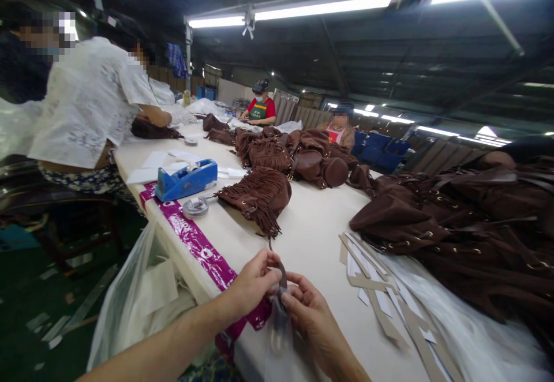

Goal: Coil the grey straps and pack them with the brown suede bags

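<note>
Partly hidden by the left hand (255,278) and right hand (309,313), the small dark strap (282,275) blurs into the clear plastic bag (279,339) below, and the brown suede bag heap (476,238) runs off the right edge.

Tape dispenser (186,180) left of a fringed bag (255,200), both on the table (311,238)

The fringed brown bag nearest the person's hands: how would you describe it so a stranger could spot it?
Find the long white table and the blue tape dispenser on it. Just right of that lies a fringed brown bag, apart from the bags farther along, its fringe hanging toward the dark strap in the left hand and right hand.
</note>
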A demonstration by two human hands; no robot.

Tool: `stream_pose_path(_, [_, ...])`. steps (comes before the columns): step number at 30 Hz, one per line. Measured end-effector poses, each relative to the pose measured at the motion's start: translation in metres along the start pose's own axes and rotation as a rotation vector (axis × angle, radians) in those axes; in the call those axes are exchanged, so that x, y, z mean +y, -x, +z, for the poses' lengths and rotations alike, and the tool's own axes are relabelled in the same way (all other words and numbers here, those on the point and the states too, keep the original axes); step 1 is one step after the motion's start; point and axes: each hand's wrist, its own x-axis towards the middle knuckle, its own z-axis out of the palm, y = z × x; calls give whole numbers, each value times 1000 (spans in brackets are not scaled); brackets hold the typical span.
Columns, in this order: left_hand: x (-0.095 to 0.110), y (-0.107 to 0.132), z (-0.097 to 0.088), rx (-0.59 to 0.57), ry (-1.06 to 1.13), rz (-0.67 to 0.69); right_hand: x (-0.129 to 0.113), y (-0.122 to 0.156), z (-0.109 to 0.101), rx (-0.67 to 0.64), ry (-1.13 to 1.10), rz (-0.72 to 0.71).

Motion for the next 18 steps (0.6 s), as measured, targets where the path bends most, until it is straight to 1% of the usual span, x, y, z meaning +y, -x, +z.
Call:
stream_pose_path(2, [2,-17,-7,88,151,-194,-6,4,5,-7,2,31])
stream_pose_path(3, [3,-27,-11,114,191,-285,-8,6,7,-8,4,39])
stream_pose_path(5, [6,-48,-17,102,227,-411,-10,8,8,15,-2,48])
stream_pose_path(6, [7,-57,-18,86,230,-442,-9,8,8,35,-6,52])
stream_pose_path(8, [6,-69,-17,67,219,-469,-7,8,8,86,-16,59])
stream_pose_path(10, [3,-73,-11,65,204,-491,-5,6,9,127,-27,63])
stream_pose_path(14, [-6,-69,1,64,186,-507,-4,-1,9,186,20,48])
stream_pose_path(18, [-4,-64,6,83,197,-460,-7,-11,12,316,151,-8])
